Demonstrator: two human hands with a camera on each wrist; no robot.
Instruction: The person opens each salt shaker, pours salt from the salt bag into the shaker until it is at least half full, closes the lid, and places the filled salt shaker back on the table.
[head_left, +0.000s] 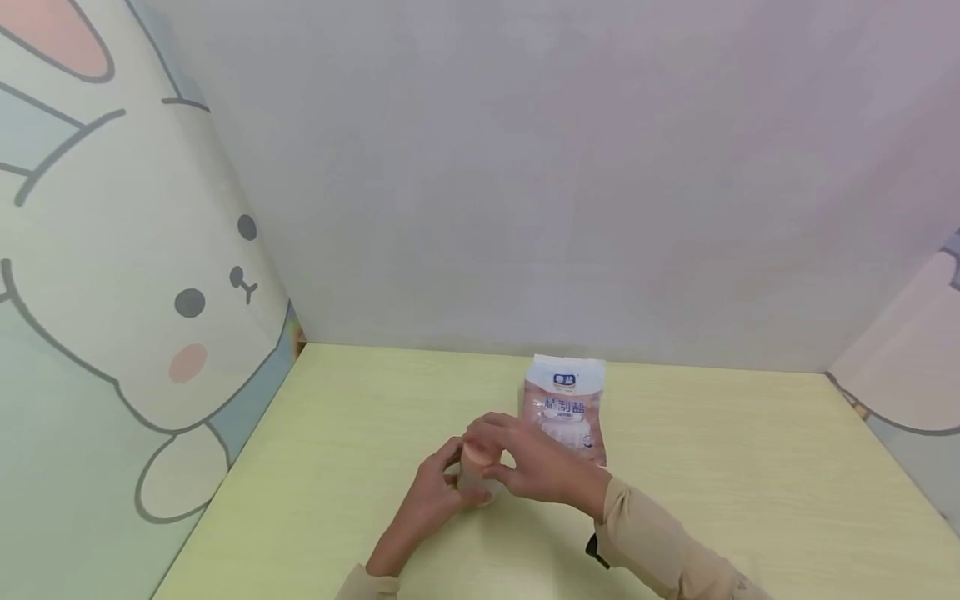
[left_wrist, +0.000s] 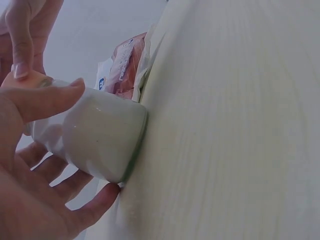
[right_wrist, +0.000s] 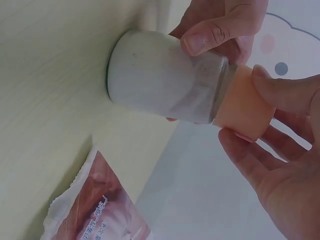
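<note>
A glass jar (left_wrist: 102, 132) with white contents stands on the table, its base against the surface. My left hand (head_left: 429, 502) holds the jar's body from the left, thumb on one side and fingers round the other. On top sits an orange lid (right_wrist: 245, 105), which my right hand (head_left: 542, 465) grips between thumb and fingers. In the right wrist view the lid is on the jar's neck. Just behind my right hand lies a brown and white salt bag (head_left: 564, 387), its lower left part hidden by that hand in the head view.
The pale yellow table (head_left: 750, 483) reaches a plain grey wall (head_left: 555, 183) at the back. On the left rises a panel (head_left: 97, 275) with a printed rabbit, and another printed panel (head_left: 911, 350) borders the right side.
</note>
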